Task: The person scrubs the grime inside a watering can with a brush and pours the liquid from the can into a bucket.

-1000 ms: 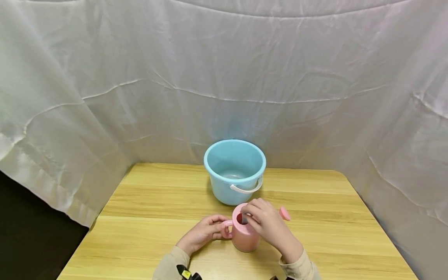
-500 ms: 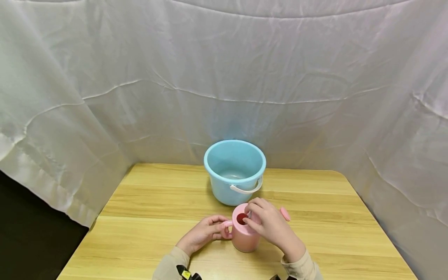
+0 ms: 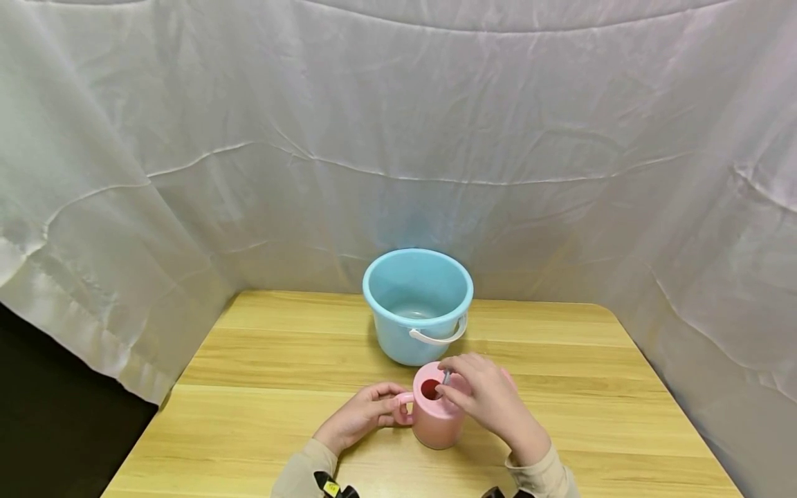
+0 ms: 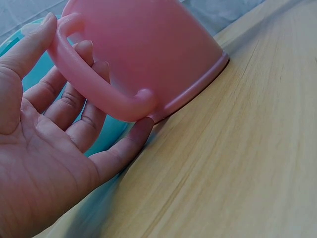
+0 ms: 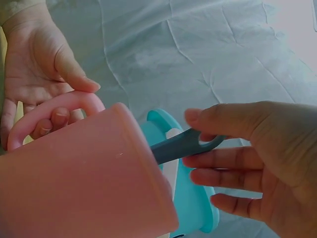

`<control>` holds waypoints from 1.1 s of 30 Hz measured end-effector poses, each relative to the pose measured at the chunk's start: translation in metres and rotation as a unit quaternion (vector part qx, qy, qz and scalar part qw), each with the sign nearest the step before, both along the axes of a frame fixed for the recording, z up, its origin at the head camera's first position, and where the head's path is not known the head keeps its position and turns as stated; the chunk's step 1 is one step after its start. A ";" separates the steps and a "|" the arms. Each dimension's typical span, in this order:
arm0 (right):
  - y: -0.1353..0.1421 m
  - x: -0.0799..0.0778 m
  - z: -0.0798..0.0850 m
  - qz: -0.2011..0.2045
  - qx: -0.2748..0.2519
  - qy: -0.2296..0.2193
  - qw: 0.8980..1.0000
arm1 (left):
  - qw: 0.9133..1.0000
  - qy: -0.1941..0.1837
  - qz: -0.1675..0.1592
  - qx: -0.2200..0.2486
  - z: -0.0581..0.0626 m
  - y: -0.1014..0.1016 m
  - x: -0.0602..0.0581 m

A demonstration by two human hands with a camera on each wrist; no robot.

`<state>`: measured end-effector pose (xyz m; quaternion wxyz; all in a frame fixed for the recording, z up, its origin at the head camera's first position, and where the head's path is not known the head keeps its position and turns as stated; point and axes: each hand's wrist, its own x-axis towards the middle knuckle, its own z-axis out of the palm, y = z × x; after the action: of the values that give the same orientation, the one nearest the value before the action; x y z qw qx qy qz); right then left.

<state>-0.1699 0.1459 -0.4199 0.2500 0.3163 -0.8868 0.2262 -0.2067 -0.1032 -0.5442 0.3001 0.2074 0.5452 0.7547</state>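
Fingers of the right hand pinch a grey tool partly inside a pink watering can, left hand gripping its handle, blue bucket on the far side.

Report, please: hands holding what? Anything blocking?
Left hand grips handle of pink cylindrical watering can. Right hand pinches slim grey loop-ended tool, lower end inside can. Round blue bucket behind, not blocking.
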 end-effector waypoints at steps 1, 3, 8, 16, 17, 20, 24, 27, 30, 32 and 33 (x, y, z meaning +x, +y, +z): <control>0.000 0.000 0.001 0.003 -0.008 0.008 1.000 | 1.000 0.000 0.000 0.001 0.000 0.000 0.000; 0.001 0.000 0.002 0.014 -0.024 0.031 0.999 | 1.000 0.000 -0.001 0.002 -0.001 0.000 0.000; 0.003 0.001 0.007 0.048 -0.060 0.070 0.995 | 1.000 0.000 0.000 0.002 -0.001 0.000 0.000; 0.004 0.002 0.009 0.052 -0.066 0.070 0.994 | 1.000 0.000 -0.002 0.002 0.000 0.000 0.000; 0.004 0.002 0.009 0.053 -0.066 0.070 0.994 | 1.000 0.001 -0.002 0.002 0.000 0.000 0.000; 0.004 0.001 0.007 0.052 -0.061 0.068 0.994 | 1.000 0.002 -0.002 0.003 0.000 0.000 0.000; 0.003 0.000 0.005 0.042 -0.044 0.055 0.997 | 1.000 0.002 -0.001 0.004 0.000 0.000 0.000; 0.002 0.000 0.003 0.031 -0.030 0.051 0.998 | 1.000 0.001 0.000 0.003 0.000 0.000 0.000; 0.000 -0.001 0.000 0.023 -0.026 0.060 0.998 | 1.000 0.000 -0.001 0.003 0.000 0.000 0.000; -0.002 -0.002 -0.002 0.028 -0.033 0.066 0.997 | 1.000 0.001 -0.001 0.004 0.000 0.000 0.000; -0.004 -0.003 -0.003 0.033 -0.038 0.070 0.996 | 1.000 0.002 -0.001 0.004 0.000 0.000 0.000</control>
<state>-0.1726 0.1424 -0.4234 0.3159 0.3506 -0.8469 0.2450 -0.2069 -0.1032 -0.5446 0.2994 0.2106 0.5425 0.7562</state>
